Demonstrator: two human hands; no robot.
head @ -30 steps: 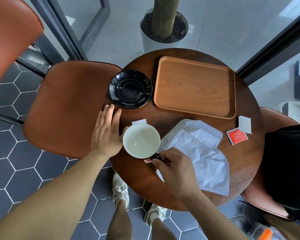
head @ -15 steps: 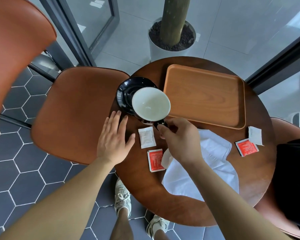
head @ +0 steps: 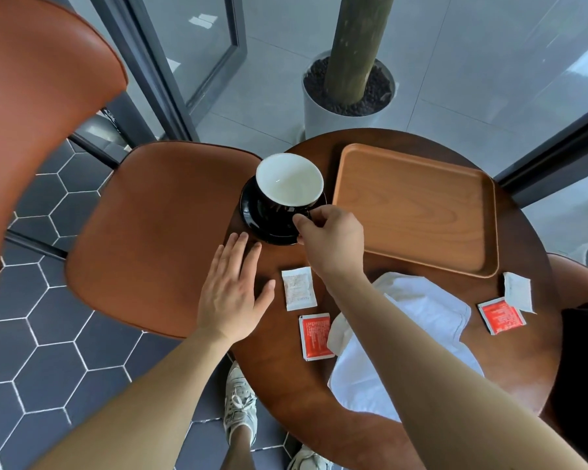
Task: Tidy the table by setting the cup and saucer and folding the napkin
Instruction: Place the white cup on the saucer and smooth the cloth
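Note:
A black cup (head: 288, 184) with a white inside stands over the black saucer (head: 253, 220) at the far left of the round wooden table (head: 279, 378); whether it rests on the saucer I cannot tell. My right hand (head: 331, 239) pinches the cup's handle from the near side. My left hand (head: 233, 293) lies flat with straight fingers on the table's left edge, just short of the saucer. A crumpled white napkin (head: 421, 313) lies unfolded at the table's middle, partly hidden under my right forearm.
A wooden tray (head: 414, 205) sits right of the saucer. A white sachet (head: 298, 289) and a red one (head: 316, 335) lie near my left hand; two more sachets (head: 501, 315) lie at the right edge. An orange chair (head: 150, 232) stands left of the table.
My right hand lifted the cup from the near part of the table and carried it away from me onto the saucer. The two sachets it covered now show. My left hand stayed flat.

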